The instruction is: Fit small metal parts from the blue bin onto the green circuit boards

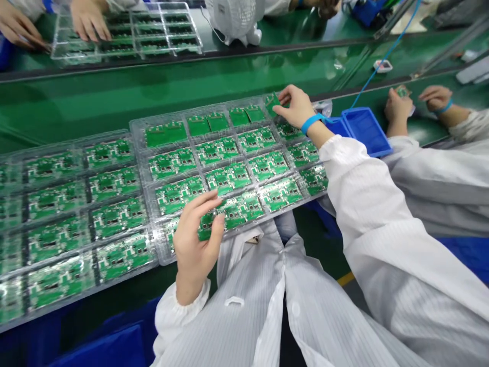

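My right hand (296, 107) pinches a small green circuit board (272, 103) by its right side, at the back row of a clear plastic tray (143, 176). The held board is tilted over its compartment. Beside it, the back row holds boards with their plain green faces up; the rows in front show boards with chips and pads (217, 150). My left hand (196, 234) is over the tray's front edge, thumb and fingers apart. Green board surface shows between them, seemingly a board in the tray. A blue strap (311, 122) circles my right wrist.
A second clear tray of boards (57, 237) adjoins on the left. Blue boxes (364, 131) stand right of my right wrist, near a blue cord (382, 61). Across the bench, a co-worker's hands touch another tray (183, 30) by a white fan (235, 20). Another person's hands (397, 109) work at right.
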Tool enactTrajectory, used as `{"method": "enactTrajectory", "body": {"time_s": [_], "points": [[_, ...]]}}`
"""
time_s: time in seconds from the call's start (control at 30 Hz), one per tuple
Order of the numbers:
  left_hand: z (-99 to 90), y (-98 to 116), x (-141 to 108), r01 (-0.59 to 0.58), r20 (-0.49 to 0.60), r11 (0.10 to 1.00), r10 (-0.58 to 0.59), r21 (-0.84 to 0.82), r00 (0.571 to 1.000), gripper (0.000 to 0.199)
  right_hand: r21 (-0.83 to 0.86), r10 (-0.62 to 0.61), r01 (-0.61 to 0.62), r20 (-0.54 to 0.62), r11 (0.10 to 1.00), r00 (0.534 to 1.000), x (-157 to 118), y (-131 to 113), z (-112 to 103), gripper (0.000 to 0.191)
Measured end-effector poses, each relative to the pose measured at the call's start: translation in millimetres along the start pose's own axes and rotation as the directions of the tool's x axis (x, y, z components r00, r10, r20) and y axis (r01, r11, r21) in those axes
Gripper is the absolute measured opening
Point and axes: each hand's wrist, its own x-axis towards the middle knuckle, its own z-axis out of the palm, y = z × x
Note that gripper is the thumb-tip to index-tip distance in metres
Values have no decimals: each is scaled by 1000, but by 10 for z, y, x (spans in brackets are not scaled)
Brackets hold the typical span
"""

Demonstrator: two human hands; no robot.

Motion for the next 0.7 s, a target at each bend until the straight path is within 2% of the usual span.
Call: {"method": "enactTrajectory", "body": {"time_s": [0.07,0.13,0.2,0.23,0.3,0.37,0.43,0.53,0.6,0.63,0.7], "points": [[21,29,4,20,2,1000,-20,-25,1000,31,42,9,-8,-25,999,1000,-4,-141,-52,28],[54,54,9,58,6,996,-58,-65,998,31,104,-28,37,-90,994,996,-105,-369,-172,28],[108,70,25,133,31,982,-130,-134,991,37,222,-159,188,-141,957,977,-361,-699,-337,19],[146,75,39,174,56,968,-166,-183,984,42,275,-247,270,-115,923,962,-545,-888,-421,16],[247,87,84,251,129,918,-221,-309,967,54,363,-431,425,-71,829,900,-980,-1257,-559,7],[375,115,139,293,176,839,-238,-458,955,55,382,-603,559,-6,735,797,-1407,-1545,-628,2],[512,166,188,307,164,761,-262,-572,951,46,352,-707,649,55,674,705,-1731,-1706,-636,14],[670,265,231,328,74,759,-349,-562,934,42,301,-786,733,111,610,609,-1964,-1720,-632,20],[701,318,248,374,15,798,-417,-472,909,44,300,-805,750,136,589,578,-1995,-1608,-676,19],[689,335,255,402,3,808,-445,-431,896,45,303,-797,741,140,600,588,-1992,-1522,-713,18],[621,349,268,442,8,807,-477,-392,879,45,292,-741,689,126,663,660,-1975,-1308,-791,17]]}}
